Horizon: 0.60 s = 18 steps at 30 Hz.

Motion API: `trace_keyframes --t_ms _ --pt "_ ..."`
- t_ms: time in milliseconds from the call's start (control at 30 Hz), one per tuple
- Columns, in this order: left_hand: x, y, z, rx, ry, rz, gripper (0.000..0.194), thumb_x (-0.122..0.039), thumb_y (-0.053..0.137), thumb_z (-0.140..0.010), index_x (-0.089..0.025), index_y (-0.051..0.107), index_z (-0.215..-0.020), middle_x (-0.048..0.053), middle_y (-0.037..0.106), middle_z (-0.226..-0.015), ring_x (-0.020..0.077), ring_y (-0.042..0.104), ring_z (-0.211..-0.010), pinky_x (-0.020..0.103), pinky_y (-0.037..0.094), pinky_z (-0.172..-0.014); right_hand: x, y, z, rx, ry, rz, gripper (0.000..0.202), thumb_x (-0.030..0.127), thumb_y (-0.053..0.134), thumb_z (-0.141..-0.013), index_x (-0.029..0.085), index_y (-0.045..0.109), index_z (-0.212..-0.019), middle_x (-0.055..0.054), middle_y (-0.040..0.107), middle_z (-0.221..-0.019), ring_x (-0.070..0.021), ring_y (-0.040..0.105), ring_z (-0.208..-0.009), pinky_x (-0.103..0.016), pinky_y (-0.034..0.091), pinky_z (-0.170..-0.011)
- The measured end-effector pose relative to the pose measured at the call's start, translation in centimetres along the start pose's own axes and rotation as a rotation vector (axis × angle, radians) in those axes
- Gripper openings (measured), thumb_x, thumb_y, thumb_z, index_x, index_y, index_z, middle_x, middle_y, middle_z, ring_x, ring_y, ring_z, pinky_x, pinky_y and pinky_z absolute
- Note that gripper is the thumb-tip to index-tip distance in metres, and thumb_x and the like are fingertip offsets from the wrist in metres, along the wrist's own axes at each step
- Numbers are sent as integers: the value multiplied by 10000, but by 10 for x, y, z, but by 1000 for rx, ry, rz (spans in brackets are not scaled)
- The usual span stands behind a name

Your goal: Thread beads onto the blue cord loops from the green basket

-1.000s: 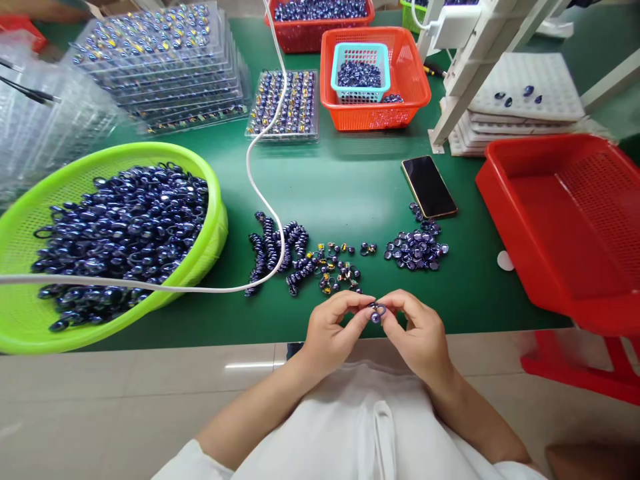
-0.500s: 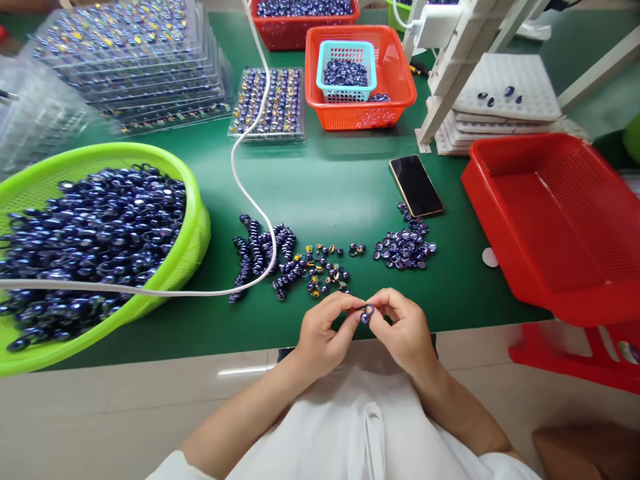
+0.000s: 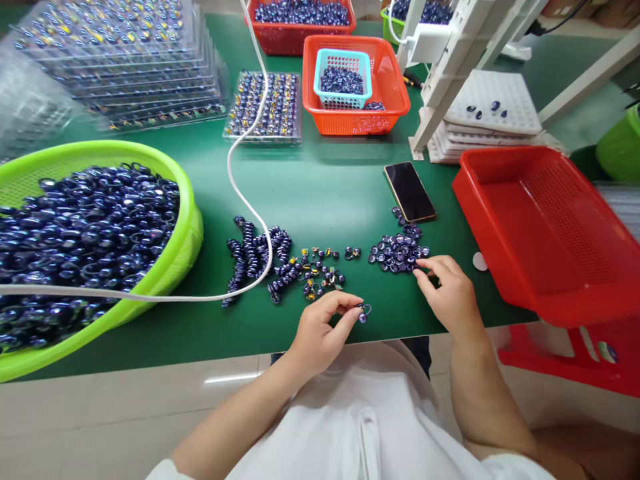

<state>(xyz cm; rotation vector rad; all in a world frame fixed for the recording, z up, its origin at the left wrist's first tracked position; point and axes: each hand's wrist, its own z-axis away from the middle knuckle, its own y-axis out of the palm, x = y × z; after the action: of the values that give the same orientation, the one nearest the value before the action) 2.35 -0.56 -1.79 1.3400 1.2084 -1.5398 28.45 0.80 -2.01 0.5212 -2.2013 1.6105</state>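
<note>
Between the thumb and forefinger of my left hand [image 3: 323, 332] is a shiny dark blue-purple ring [image 3: 369, 310], with a round bead-like part hanging low. My right hand [image 3: 453, 293] reaches to the right edge of a pile of small dark rounded caps [image 3: 395, 251]. Its thumb and forefinger close around one dark cap there, partly hidden by the fingertips. Left of the pile lie a few rings [image 3: 353, 253] and a loose group of rings with yellow glints [image 3: 315, 277]. Rows of stacked dark rings [image 3: 250, 247] lie farther left.
A lime basket [image 3: 193, 227] heaped with dark rings stands left, crossed by a white cable [image 3: 235, 180]. Behind are filled clear trays [image 3: 263, 110] and an orange basket [image 3: 355, 123]. On the right are a phone [image 3: 410, 191], a metal post [image 3: 440, 90] and a red basket [image 3: 500, 233].
My right hand has let go of the ring and moved right to the pile of caps. My left hand still holds the ring. The view has shifted slightly.
</note>
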Motion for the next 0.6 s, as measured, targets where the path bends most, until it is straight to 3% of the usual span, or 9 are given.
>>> trace_keyframes --t_ms 133,333,467,600 --pt "-1 -1 -1 -14 -33 35 105 -227 623 -898 -168 697 -944 54 701 -863 148 666 -738 262 535 -716 2 5 7 72 -16 26 89 233 574 -914 201 650 -949 -70 650 -985 -209 641 -830 -347 524 -758" --pt "-2 -1 0 -24 -101 78 119 -254 634 -891 -166 700 -937 54 711 -864 153 671 -749 257 537 -711 7 3 15 176 24 -39 110 243 575 -917 206 630 -1005 -51 638 -972 -167 625 -722 -325 518 -706" --pt "-4 -1 -1 -38 -161 187 133 -270 645 -885 -163 701 -942 45 717 -843 141 662 -717 247 542 -686 14 -3 18 184 28 -192 81 252 559 -937 215 630 -949 -42 629 -941 -162 621 -752 -305 514 -719" --pt "-9 2 -4 -45 -231 361 142 -283 685 -863 -160 707 -930 67 744 -907 162 684 -789 270 565 -721 41 0 27 162 82 -475 22 246 607 -919 237 616 -902 -20 629 -895 -167 619 -798 -298 510 -736"
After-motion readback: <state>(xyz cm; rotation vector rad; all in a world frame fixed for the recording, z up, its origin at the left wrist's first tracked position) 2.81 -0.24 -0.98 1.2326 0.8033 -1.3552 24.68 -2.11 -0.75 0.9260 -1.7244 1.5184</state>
